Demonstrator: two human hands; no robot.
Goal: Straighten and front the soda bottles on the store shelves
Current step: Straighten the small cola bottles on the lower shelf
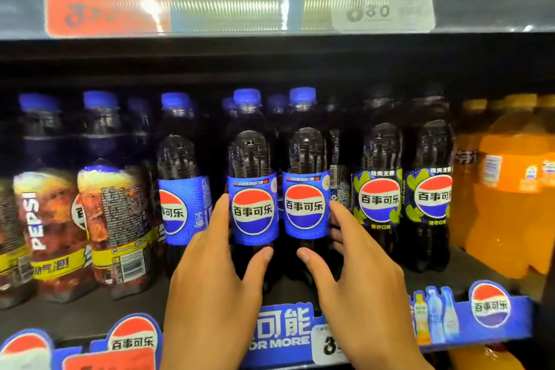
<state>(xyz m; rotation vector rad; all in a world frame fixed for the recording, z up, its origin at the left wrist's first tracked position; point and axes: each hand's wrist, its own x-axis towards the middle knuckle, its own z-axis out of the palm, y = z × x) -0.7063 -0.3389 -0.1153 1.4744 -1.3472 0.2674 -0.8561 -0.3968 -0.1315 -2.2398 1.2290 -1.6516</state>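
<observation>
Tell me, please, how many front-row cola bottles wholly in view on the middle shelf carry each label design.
Blue-label bottles: 3
Lime-leaf-label bottles: 2
Brown-and-yellow-label bottles: 2
Total: 7

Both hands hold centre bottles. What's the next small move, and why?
Likely release and turn the neighbouring bottle further left: its logo is angled sideways, whereas the left-held bottle in the left hand and right-held bottle in the right hand already face front.
</observation>
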